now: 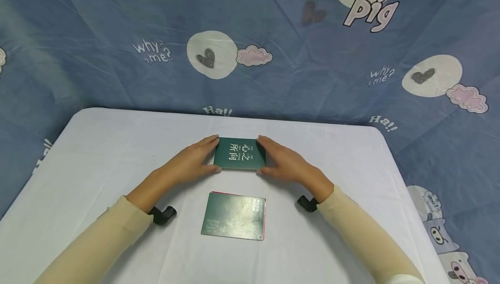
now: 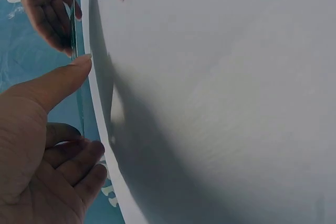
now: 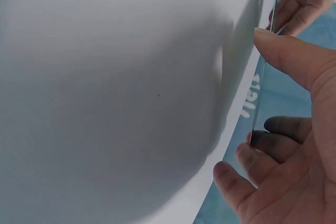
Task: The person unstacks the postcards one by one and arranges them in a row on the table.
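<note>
A thin dark green card (image 1: pixel 240 153) with white Chinese characters is held between the two hands. The left hand (image 1: pixel 193 161) grips its left end, thumb at the near corner and fingers at the far corner. At the opposite end the right hand (image 1: pixel 287 162) grips it the same way. Seen almost edge-on in the left wrist view, the card (image 2: pixel 73 22) shows as a narrow line above the white surface. Closer to the person lies a small stack of green cards (image 1: pixel 233 216), a red edge showing beneath the top one.
A white cloth covers the table (image 1: pixel 117 153). Behind it hangs a blue printed curtain (image 1: pixel 289 84), which also runs down both sides. Black wrist straps with camera mounts (image 1: pixel 164 215) sit at both cuffs, low over the cloth.
</note>
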Motion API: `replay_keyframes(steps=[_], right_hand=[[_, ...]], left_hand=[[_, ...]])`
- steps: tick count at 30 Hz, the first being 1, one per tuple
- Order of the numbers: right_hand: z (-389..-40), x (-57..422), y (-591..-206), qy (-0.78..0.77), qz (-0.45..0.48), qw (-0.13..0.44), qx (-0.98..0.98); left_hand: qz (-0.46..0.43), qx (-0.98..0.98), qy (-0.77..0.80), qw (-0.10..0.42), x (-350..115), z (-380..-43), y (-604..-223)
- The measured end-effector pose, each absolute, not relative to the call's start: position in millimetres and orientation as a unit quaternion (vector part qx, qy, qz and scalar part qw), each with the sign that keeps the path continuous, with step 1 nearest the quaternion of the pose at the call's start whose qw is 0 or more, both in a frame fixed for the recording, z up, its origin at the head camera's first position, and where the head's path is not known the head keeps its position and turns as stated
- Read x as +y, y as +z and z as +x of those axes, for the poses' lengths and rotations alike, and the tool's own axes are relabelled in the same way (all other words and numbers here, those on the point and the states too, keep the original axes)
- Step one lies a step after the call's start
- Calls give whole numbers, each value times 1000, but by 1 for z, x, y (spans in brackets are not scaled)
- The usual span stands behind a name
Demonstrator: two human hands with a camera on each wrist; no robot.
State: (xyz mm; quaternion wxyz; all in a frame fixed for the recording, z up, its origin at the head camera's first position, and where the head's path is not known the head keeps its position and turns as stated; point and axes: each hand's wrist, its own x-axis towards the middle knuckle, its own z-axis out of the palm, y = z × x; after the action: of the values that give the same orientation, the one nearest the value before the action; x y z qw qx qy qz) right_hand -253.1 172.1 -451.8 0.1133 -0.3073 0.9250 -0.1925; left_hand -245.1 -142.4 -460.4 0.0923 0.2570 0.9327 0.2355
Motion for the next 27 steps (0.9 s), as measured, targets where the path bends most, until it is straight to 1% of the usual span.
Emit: replay_keyframes(steps=[9, 27], right_hand=[[-269, 168, -451, -196, -291, 125, 928], [-295, 160, -457, -191, -276, 131, 933]], left_hand=[[247, 935, 231, 110, -142, -265, -456], [231, 934, 241, 131, -144, -301, -463]])
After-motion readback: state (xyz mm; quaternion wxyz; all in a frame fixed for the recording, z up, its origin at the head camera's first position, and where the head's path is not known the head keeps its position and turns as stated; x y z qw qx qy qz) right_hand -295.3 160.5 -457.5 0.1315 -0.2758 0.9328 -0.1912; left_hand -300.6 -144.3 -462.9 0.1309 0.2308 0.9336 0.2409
